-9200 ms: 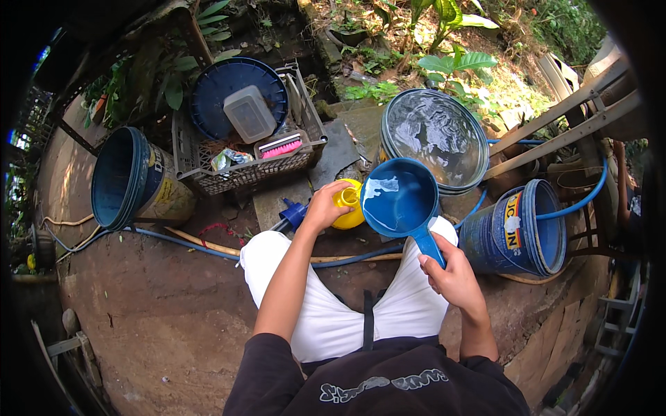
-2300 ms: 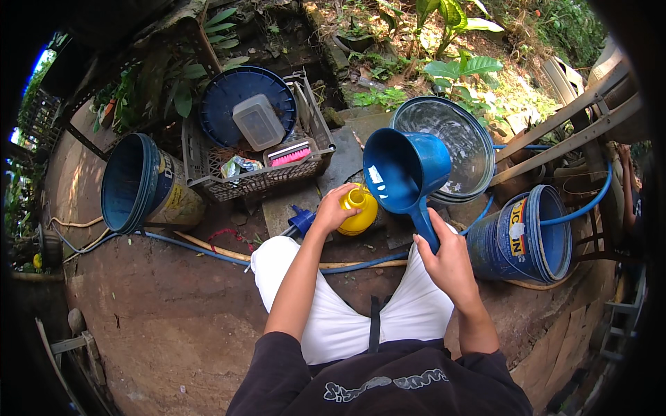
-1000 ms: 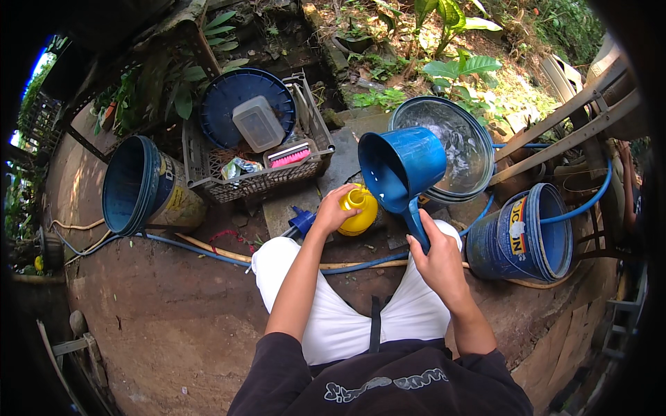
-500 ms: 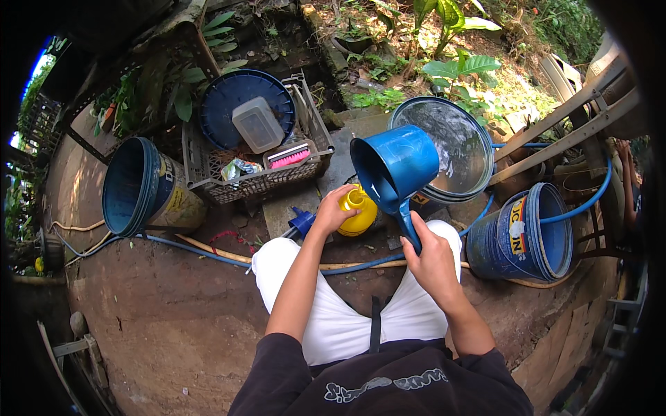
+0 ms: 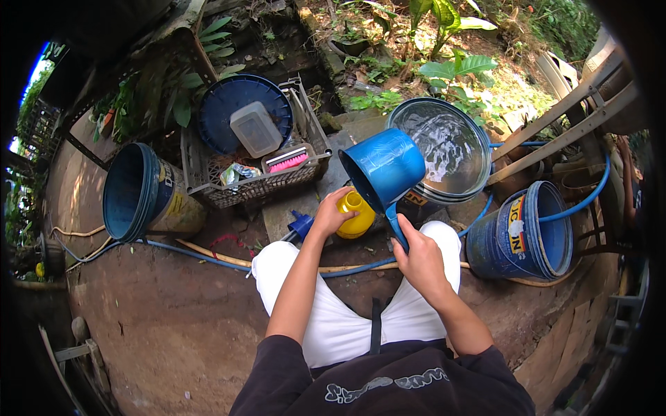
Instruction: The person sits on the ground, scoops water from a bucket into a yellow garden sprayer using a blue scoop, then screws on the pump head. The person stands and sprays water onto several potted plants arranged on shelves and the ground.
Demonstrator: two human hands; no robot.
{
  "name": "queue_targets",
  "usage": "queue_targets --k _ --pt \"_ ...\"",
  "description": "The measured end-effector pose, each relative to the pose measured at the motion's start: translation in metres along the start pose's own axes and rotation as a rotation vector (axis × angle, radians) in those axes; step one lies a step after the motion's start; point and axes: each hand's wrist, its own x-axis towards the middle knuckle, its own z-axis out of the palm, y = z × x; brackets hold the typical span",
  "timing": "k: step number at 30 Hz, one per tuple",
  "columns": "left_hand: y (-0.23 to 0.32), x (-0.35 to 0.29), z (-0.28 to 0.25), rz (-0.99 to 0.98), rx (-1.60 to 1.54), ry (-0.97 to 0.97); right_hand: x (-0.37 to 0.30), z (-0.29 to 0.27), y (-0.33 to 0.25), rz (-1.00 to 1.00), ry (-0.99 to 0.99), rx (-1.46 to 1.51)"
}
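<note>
Head view: L hand (image 5: 334, 212) has its grip clamped on yellow btl (image 5: 357, 223), mouth up, just beyond blue hose (image 5: 361, 268). R hand (image 5: 422, 258) has its grip wrapped round the handle of blue dipper (image 5: 388, 166), tilted w/ rim toward L, just beside & above btl. Water-filled bkt (image 5: 447, 198) behind dipper; crate (image 5: 243, 193) w/ pink-bristled brush (image 5: 287, 162) farther L.

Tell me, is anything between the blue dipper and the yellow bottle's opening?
Nothing visible. The blue dipper, tilted in the right hand, has its rim close to the opening of the yellow bottle; the left hand grips its side.
</note>
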Motion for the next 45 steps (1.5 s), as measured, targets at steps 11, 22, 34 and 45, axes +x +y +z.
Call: queue_targets --k 11,22,34,45 --pt "-0.001 0.0 0.0 -0.016 -0.009 -0.011 -0.003 0.013 0.009 -0.015 -0.004 0.015" --pt "-0.001 0.001 0.001 -0.018 -0.027 -0.003 -0.002 0.01 0.022 -0.007 0.032 0.112" --pt "-0.009 0.006 0.005 -0.036 -0.148 0.03 0.045 -0.067 0.09 0.142 0.244 0.137" --pt "-0.011 0.005 0.007 -0.059 -0.151 0.039 0.063 -0.08 0.07 0.537 -0.123 0.165"
